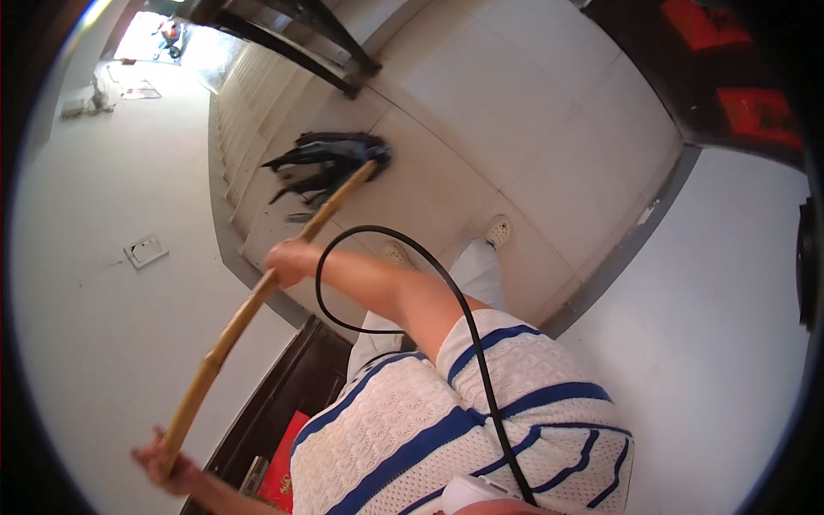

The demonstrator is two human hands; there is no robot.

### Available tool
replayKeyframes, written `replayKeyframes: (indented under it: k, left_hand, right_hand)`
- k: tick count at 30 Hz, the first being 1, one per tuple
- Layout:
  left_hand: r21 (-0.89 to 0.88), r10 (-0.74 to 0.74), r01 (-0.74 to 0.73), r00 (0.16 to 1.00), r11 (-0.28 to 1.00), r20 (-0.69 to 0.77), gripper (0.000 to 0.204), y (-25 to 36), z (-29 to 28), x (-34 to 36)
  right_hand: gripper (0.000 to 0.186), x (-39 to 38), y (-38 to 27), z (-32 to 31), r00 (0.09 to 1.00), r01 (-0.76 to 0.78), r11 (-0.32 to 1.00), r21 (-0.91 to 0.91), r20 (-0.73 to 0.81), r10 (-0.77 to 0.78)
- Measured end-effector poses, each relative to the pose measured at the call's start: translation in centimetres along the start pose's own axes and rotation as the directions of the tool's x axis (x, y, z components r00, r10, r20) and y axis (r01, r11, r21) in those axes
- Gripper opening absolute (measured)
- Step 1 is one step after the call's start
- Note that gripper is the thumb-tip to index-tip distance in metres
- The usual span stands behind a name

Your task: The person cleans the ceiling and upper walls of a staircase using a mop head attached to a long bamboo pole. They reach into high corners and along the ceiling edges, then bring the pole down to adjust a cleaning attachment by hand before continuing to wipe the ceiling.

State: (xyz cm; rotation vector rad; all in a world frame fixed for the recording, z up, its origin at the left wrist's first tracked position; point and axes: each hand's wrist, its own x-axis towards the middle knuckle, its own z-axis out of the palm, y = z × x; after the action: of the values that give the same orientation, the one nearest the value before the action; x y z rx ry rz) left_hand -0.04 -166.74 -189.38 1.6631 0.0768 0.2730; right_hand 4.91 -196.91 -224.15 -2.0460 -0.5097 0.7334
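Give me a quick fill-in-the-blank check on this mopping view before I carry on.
1. Both hands grip a long ____ pole.
2. The dark mop head rests on the pale ____ floor.
3. The right hand holds the pole ____ the mop head than the left hand.

Missing words: bamboo; tiled; nearer

Pale tiled floor [515, 129] lay open around the dark rag mop head [330, 163]. White walls [103, 283] closed both sides of the passage. Steps [236, 112] rose just beside the mop, a dark metal railing [292, 43] above them. A black cable [446, 292] looped across the arm.
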Motion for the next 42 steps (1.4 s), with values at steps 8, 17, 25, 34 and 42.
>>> replayKeyframes:
  k: [8,17,25,34,42]
  left_hand:
    - [-0.516,-0.225,0.25,0.968,0.819,0.112,0.024,-7.7,-4.8,6.0]
    - [-0.549,-0.191,0.298,0.951,0.781,0.244,0.013,-9.0,9.9,15.4]
    - [-0.46,0.017,0.099,0.97,0.882,0.241,0.015,-5.9,13.8,17.2]
    - [-0.323,0.002,0.049,0.988,0.945,0.155,0.01,-1.1,12.5,20.0]
    - [-0.353,-0.181,0.282,0.939,0.892,0.293,0.012,-9.6,13.1,24.4]
  right_hand:
    - [0.018,5.2,-2.5,-3.2,0.983,-0.172,0.975,-0.139,-0.081,0.162]
    - [0.014,5.4,7.0,-11.1,0.764,-0.3,0.949,-0.093,-0.619,0.181]
    - [0.012,6.1,5.8,-9.7,0.61,-0.176,0.976,0.13,-0.764,0.212]
    - [0.014,5.4,0.5,-10.9,0.73,-0.194,0.973,0.127,-0.643,0.229]
    - [0.016,7.9,4.5,-10.4,0.679,-0.3,0.94,0.166,-0.655,0.332]
